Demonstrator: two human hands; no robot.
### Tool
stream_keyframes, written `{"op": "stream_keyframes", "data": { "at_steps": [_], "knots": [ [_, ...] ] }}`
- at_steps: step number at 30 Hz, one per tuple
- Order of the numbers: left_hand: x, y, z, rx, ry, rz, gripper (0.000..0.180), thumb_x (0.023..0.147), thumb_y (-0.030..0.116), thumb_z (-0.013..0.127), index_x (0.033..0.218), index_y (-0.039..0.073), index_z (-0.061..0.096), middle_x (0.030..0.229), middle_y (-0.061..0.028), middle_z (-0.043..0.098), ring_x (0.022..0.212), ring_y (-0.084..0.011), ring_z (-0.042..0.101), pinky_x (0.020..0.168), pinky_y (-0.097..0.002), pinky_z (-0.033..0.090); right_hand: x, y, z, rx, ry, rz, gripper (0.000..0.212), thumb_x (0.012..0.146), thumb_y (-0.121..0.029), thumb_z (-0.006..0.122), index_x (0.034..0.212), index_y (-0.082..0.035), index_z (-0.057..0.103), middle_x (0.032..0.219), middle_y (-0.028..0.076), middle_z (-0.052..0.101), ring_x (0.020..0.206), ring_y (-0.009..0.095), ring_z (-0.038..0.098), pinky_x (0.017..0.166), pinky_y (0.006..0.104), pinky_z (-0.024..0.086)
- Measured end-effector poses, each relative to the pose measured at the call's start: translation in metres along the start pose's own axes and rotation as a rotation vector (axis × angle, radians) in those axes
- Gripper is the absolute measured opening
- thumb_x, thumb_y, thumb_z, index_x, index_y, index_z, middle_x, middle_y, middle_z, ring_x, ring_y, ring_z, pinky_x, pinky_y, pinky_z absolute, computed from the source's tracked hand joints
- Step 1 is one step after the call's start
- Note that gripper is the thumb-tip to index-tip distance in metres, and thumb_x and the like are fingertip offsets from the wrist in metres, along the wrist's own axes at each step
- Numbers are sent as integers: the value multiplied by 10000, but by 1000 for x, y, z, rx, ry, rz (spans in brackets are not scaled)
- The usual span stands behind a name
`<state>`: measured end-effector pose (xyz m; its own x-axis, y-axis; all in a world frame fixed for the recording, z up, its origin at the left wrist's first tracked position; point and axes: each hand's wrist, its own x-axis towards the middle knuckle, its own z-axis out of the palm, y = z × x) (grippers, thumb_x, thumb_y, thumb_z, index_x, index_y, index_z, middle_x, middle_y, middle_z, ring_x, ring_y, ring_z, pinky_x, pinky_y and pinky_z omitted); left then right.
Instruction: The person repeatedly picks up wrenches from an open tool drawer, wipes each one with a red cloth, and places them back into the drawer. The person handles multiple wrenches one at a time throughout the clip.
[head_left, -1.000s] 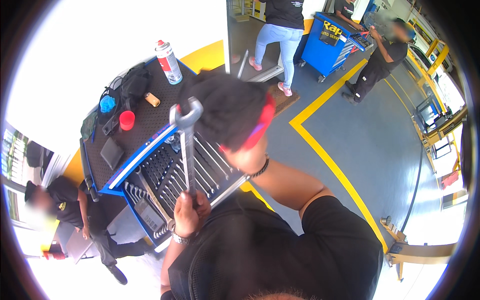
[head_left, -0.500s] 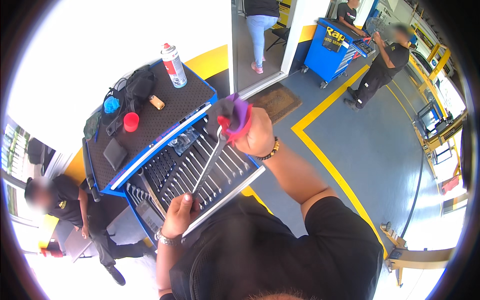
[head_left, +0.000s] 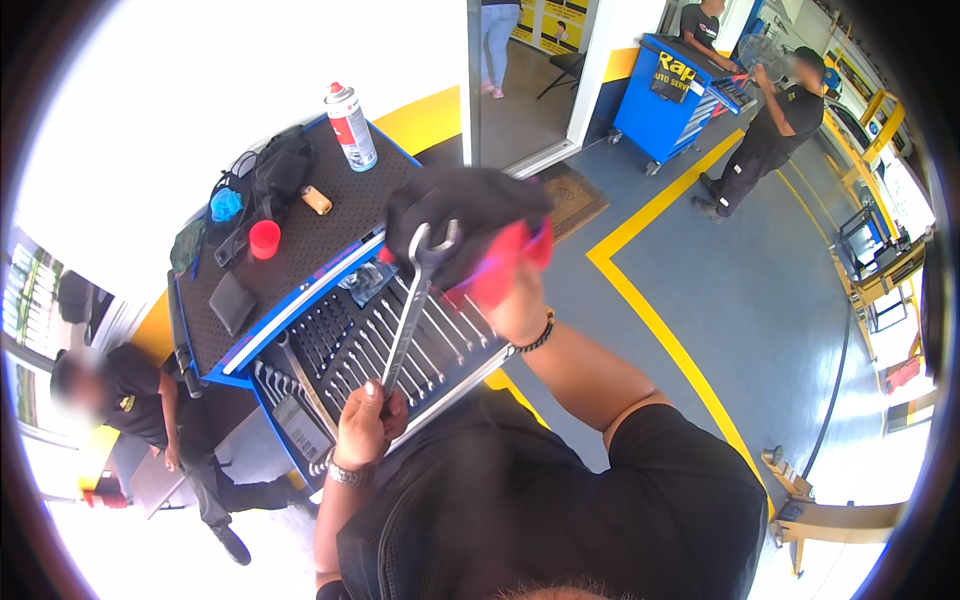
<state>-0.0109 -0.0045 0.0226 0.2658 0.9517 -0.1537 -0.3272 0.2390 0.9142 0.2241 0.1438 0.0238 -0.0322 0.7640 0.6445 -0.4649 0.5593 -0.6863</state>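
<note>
The left hand (head_left: 364, 428) is closed around the lower shank of a large steel wrench (head_left: 406, 335), whose open end points up and away from the fist, leaning slightly to the right. The right hand (head_left: 522, 300), level with the wrench's upper part and just right of it, has a black and red cloth (head_left: 460, 215) bunched in its grip; most of its fingers are hidden. The cloth lies behind the wrench's head, and I cannot tell whether the 2 touch.

Beyond the left hand, an open drawer (head_left: 456, 392) holds smaller wrenches (head_left: 452, 343) in slanting rows. Farther out, on the blue cabinet's dark top (head_left: 320, 235), sit a red cup (head_left: 265, 240) and a spray can (head_left: 351, 130).

The main risk seems to be a drop: only 1 hand grips the wrench, low on the shank, so its heavy head could tip if the fist loosens or the metal is oily, falling on the tools below. A fold of cloth could also catch on the open end and twist the wrench. Knuckles near the drawer's front edge might get knocked if the hand dips.
</note>
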Motion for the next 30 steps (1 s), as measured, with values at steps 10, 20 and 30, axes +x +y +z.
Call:
{"op": "stream_keyframes", "data": {
  "at_steps": [10,20,30],
  "knots": [
    [8,-4,27,255,-60,-10,589,1098,466,316,737,49,525,614,0,483,521,-86,396,497,-251,330,38,-52,58,348,184,124,229,1032,-202,574,1121,9,559,916,134,670,770,208,662,680,360,555],
    [13,-14,26,-105,-36,-13,555,1047,563,388,851,58,506,587,-7,385,472,-103,309,441,-276,223,-5,-24,72,337,-13,570,373,1043,-316,560,1284,-31,560,1155,70,654,1010,164,642,892,336,537],
    [4,30,-3,362,345,545,511,1034,295,532,1424,-29,471,1392,-143,554,1227,-198,537,1034,-362,433,4,-21,72,-401,-778,572,238,1018,-277,601,1091,-56,653,854,52,680,770,144,633,706,325,494]
  ]
}}
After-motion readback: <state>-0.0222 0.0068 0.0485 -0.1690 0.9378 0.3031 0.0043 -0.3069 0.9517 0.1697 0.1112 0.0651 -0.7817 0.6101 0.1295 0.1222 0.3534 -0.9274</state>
